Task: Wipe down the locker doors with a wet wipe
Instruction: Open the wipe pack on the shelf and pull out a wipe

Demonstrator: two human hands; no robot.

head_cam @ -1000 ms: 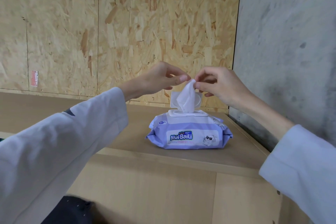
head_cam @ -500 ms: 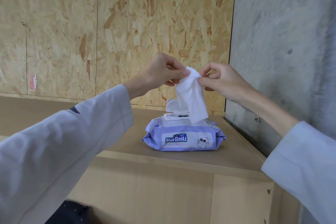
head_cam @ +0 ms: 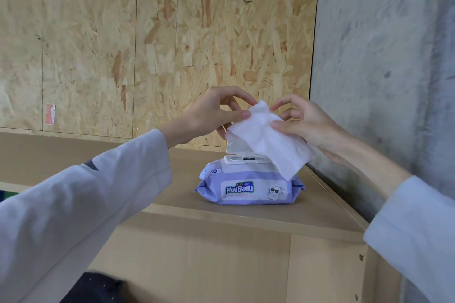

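Observation:
A white wet wipe (head_cam: pixel 268 139) hangs free above the purple wipe pack (head_cam: pixel 248 186), partly unfolded. My left hand (head_cam: pixel 216 112) pinches its upper left edge between thumb and fingers. My right hand (head_cam: pixel 304 122) pinches its right side with thumb and forefinger. The pack lies on top of the light wooden locker (head_cam: pixel 172 194) with its white flip lid (head_cam: pixel 236 149) standing open. The locker's door fronts (head_cam: pixel 202 265) show below the top edge.
A chipboard wall (head_cam: pixel 157 39) stands behind the locker top. A grey concrete wall (head_cam: pixel 384 61) closes the right side, right against the locker's edge. A dark object (head_cam: pixel 96 288) sits at the bottom left, below my left sleeve.
The wipe has come fully out of the pack and spread wider between my hands. Both hands moved slightly apart and kept their pinch on it.

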